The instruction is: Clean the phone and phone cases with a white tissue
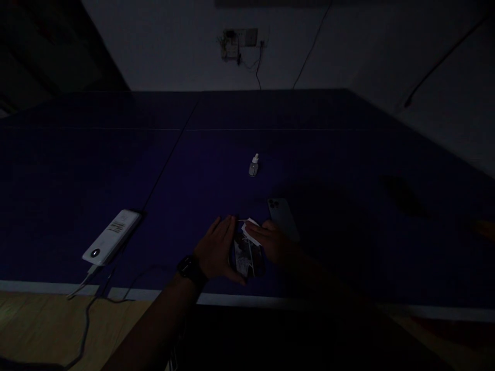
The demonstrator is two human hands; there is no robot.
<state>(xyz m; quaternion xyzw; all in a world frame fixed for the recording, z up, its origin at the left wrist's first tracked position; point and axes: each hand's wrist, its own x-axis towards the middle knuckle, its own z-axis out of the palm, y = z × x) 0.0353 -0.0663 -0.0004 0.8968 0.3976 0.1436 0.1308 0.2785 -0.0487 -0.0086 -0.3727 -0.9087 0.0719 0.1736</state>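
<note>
A phone with a dark, reflective screen lies flat on the blue table between my hands. Along its left side rests my left hand, fingers at the top corner and thumb at the bottom edge, steadying it. My right hand presses a folded white wipe against the upper part of the screen. Whether the wipe is cloth or paper, I cannot tell. A second phone, blue-grey and lying camera side up, is just beyond my right hand, which partly hides it. A black smartwatch is on my left wrist.
A small dropper bottle with a white cap stands upright beyond the phones. At the left lies a white power bank with a cable plugged in. Wall sockets with cords are at the back. The room is very dim.
</note>
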